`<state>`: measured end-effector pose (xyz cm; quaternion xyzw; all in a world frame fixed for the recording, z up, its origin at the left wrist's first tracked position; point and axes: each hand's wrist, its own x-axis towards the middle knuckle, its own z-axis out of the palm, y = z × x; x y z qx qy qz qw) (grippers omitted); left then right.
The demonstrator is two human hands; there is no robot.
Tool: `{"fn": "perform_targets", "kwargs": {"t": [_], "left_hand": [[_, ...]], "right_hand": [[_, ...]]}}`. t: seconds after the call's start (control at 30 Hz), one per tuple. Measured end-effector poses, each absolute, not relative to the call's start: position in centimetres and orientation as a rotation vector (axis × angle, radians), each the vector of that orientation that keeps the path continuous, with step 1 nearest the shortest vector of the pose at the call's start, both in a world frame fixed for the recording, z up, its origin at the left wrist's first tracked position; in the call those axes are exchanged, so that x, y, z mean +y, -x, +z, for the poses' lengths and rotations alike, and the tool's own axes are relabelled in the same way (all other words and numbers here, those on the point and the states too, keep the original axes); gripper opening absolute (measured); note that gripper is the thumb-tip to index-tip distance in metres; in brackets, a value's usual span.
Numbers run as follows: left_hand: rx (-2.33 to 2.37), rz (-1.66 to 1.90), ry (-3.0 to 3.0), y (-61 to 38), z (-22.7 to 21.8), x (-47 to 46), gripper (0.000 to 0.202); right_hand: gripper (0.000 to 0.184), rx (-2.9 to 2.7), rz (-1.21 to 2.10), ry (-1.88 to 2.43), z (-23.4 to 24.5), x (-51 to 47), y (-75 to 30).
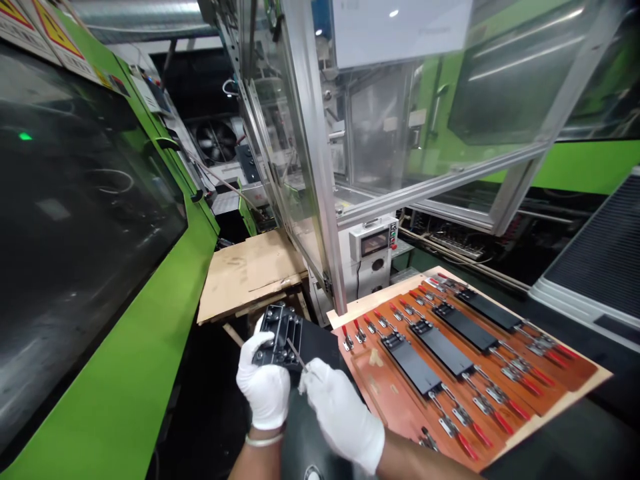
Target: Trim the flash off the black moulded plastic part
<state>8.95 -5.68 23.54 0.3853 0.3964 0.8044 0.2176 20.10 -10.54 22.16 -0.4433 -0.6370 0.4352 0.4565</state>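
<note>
My left hand (pixel 263 385), in a white glove, is wrapped around the edge of a black ribbed plastic part (pixel 285 333). A flat dark panel (pixel 320 343) of the same part extends to the right, tilted. My right hand (pixel 340 410), also gloved in white, is closed around a thin metal tool (pixel 296 352), whose exact kind I cannot make out. The tool's tip points up and left at the ribs of the black part; whether it touches them I cannot tell. The tool's handle end is hidden in my fingers.
To the right, a wooden board (pixel 385 387) carries several black plates (pixel 411 363) held by red-handled toggle clamps (pixel 460 440). A cardboard-topped table (pixel 250 267) stands ahead. A green machine (pixel 165 320) rises on the left, and a metal-framed clear enclosure (pixel 310 133) ahead.
</note>
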Motion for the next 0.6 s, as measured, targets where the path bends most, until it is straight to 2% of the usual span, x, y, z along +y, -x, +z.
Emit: {"fn": "perform_targets", "kwargs": {"t": [0.3, 0.6], "left_hand": [[1.006, 2.389, -1.071, -10.1, 24.2, -5.3, 0.02], [0.856, 2.434, -1.094, -10.7, 24.8, -4.9, 0.016]], "right_hand": [[0.029, -1.65, 1.075, 1.093, 23.6, -10.8, -20.3], [0.027, -1.622, 1.087, 1.079, 23.5, -10.4, -19.9]]}}
